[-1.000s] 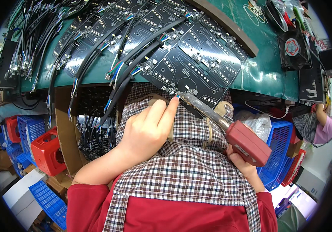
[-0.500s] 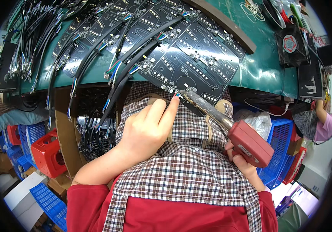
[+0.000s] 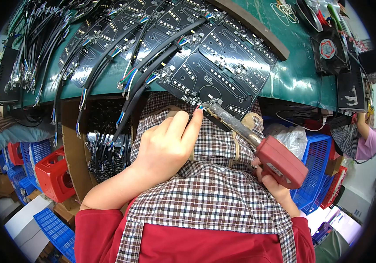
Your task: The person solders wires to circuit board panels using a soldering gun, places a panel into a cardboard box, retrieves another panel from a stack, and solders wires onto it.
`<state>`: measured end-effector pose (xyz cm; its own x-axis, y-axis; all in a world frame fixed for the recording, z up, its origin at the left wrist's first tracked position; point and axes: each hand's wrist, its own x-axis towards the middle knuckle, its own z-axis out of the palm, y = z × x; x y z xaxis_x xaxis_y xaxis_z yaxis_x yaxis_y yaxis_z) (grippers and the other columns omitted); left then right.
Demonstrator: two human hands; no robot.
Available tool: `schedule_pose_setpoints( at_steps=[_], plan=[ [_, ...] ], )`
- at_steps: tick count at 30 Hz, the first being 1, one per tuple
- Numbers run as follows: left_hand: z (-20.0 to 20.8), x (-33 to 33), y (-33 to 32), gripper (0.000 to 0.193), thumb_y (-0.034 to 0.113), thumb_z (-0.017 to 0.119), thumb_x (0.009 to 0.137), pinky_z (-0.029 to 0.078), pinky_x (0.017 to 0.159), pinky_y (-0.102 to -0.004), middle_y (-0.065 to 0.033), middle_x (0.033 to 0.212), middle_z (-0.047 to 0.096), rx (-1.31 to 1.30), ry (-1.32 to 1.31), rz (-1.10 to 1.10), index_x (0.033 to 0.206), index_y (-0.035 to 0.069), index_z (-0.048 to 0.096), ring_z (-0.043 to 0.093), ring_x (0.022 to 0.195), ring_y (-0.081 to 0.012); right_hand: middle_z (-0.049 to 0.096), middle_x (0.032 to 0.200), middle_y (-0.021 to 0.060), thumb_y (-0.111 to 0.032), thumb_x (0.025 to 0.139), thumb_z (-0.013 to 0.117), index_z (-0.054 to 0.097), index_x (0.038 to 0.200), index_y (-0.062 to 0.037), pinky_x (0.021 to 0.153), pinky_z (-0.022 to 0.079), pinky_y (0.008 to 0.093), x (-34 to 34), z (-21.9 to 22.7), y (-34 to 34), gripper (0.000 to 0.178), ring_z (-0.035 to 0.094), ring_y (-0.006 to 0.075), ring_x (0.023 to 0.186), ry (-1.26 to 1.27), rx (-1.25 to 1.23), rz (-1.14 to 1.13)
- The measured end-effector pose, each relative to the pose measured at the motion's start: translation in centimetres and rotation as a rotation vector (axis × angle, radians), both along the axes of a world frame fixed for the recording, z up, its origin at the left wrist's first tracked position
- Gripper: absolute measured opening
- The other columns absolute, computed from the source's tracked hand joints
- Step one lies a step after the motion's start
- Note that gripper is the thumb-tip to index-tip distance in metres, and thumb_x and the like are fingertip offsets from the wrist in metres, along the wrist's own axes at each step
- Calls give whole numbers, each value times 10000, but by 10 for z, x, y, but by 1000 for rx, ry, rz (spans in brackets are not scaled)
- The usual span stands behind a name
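My right hand (image 3: 274,183) is wrapped round a red soldering gun (image 3: 281,161) with a long metal barrel. Its tip reaches the near edge of a black circuit board (image 3: 209,83) dotted with small light parts. Right beside the tip, my left hand (image 3: 164,147) is closed, its index finger stretched to thin coloured wires (image 3: 200,107) at the board's edge. Those wires seem pinched in the fingertips; the thumb is hidden under the hand. The board sticks out past the table edge, over my checked apron.
More circuit boards with black cables (image 3: 128,103) overlap on the green table (image 3: 295,83). A dark bar (image 3: 258,28) lies behind them. Cable bundles (image 3: 43,44) are at far left, a fan (image 3: 329,50) at right. A cardboard box (image 3: 75,144) stands below, with blue baskets (image 3: 317,162) at right.
The soldering gun's body and my right hand have shifted slightly left. My left hand stays nearly still at the wires.
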<state>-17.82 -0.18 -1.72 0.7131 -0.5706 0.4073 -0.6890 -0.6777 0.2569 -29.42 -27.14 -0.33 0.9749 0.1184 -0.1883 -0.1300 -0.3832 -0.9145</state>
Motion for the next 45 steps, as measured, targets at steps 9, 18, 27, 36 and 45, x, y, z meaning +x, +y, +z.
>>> schedule_pose_setpoints(
  at_steps=[9, 18, 27, 36, 45],
  plan=[
    [0, -3, -2, 386, 37, 615, 642, 427, 441, -230, -27, 721, 493, 12, -2, -2, 1025, -5, 637, 527, 557, -124, 661, 936, 118, -238, 761, 710, 565, 1156, 37, 912, 451, 367, -1, 9, 8, 503, 633, 254, 916, -36, 44, -104],
    [-5, -1, -3, 398, 86, 590, 644, 405, 466, -252, -19, 699, 452, -48, -1, 9, 1034, 21, 634, 511, 598, -134, 632, 1058, 170, -232, 726, 730, 634, 1062, 3, 910, 462, 377, -5, 8, 3, 421, 604, 309, 1031, -47, -137, 9],
    [-4, 1, -6, 352, 90, 579, 663, 398, 468, -245, -15, 707, 451, 1, -41, -6, 1003, 12, 630, 508, 616, -132, 580, 1154, 216, -201, 656, 759, 656, 1009, 0, 856, 493, 378, -6, 11, 11, 419, 603, 335, 1012, -56, -160, -111],
    [3, -4, -10, 280, 74, 610, 679, 444, 772, -352, -22, 709, 492, 67, -127, 15, 949, 16, 657, 582, 759, -177, 604, 1104, 200, -303, 741, 733, 595, 1104, 33, 920, 455, 399, -17, 2, -2, 514, 607, 330, 1010, -83, -184, -68],
    [-10, -3, -14, 254, 55, 553, 748, 196, 1034, -626, -52, 755, 469, -71, -16, -62, 985, 15, 636, 594, 1045, -247, 621, 1073, 181, -300, 745, 737, 535, 1180, 51, 910, 460, 379, -21, 0, -3, 594, 628, 302, 974, -140, -182, -120]
  ],
)
